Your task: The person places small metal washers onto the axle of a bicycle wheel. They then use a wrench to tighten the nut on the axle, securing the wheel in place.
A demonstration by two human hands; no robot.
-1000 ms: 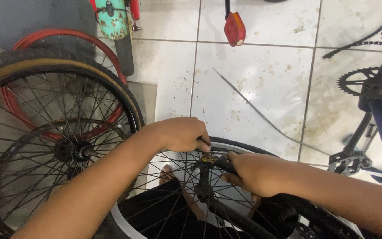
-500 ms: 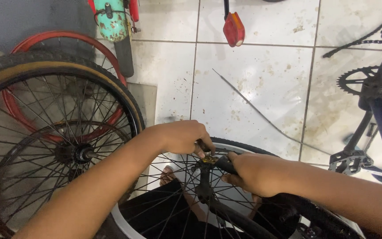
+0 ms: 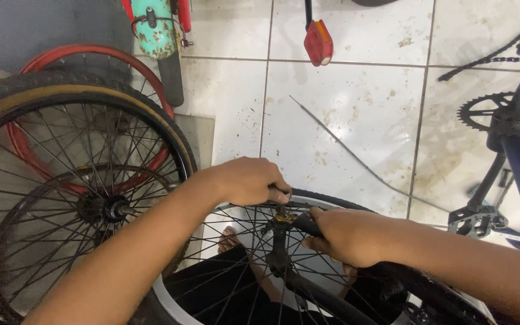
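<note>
Nothing's shifted: left hand (image 3: 249,179) still pinches the wheel (image 3: 332,201) rim, right hand (image 3: 345,236) clamped round the black tube (image 3: 308,224) beside it.

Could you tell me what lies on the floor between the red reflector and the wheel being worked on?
In the head view, a thin grey cable lies slantwise on the stained white tiles between the red reflector and the wheel; nothing else.

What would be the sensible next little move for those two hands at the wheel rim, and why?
Probably a small turn of the brass-coloured valve piece by the left hand. Its fingertips pinch right at that piece on the inside of the rim, while the right hand has a grip on the black tube beside it, seemingly steadying it. What exactly the fingers pinch is too small to tell.
</note>
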